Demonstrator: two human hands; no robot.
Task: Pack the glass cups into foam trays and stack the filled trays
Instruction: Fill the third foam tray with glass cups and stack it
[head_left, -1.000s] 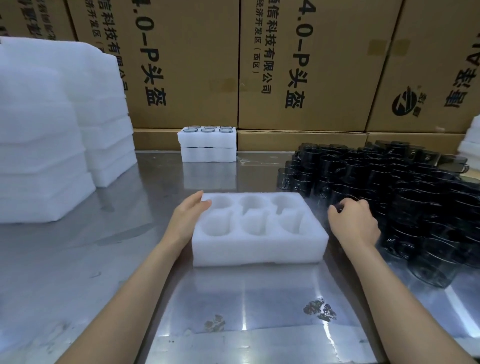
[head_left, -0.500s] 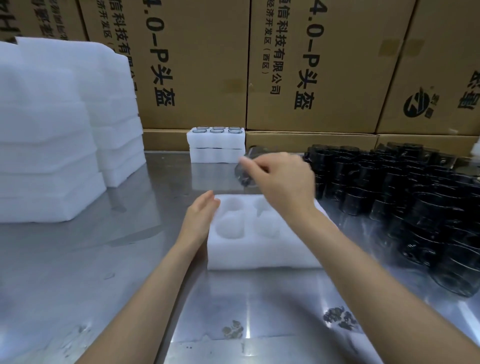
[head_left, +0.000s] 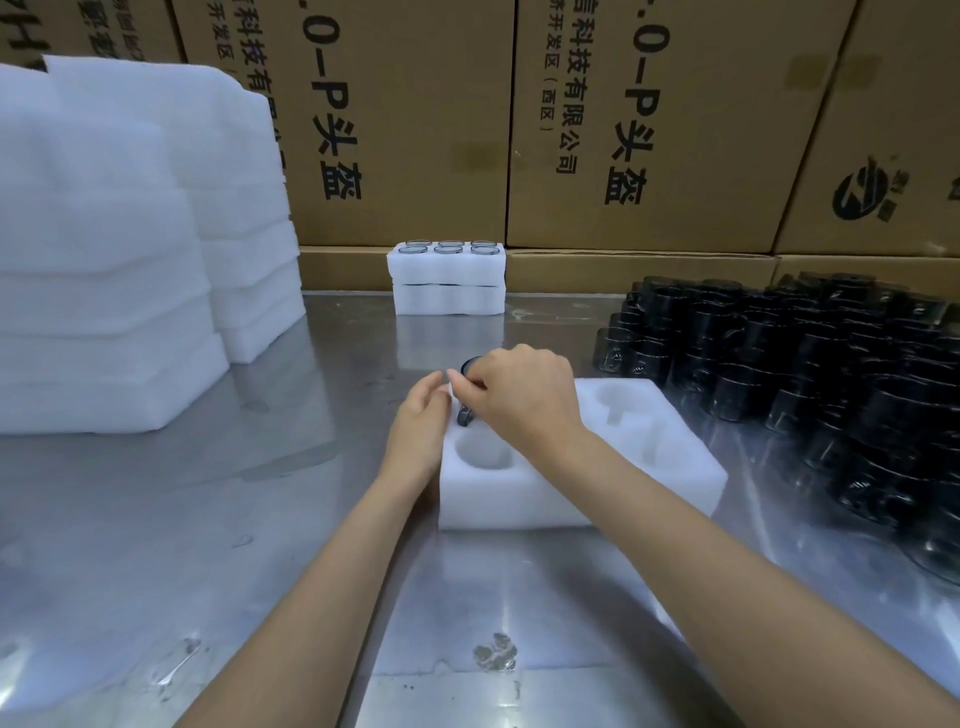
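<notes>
Glass cup (head_left: 470, 387) under right hand (head_left: 524, 397)

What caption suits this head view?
Right hand lowers a glass cup into the foam tray; left hand steadies it.

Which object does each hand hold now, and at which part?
The right hand grips a glass cup at its upper rim, over the foam tray. The left hand holds nothing, resting against the tray's side.

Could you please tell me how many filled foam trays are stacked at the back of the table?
2: a top tray showing six cup rims, and a bottom tray directly beneath it, against the cardboard boxes. Its cups are hidden.
</notes>
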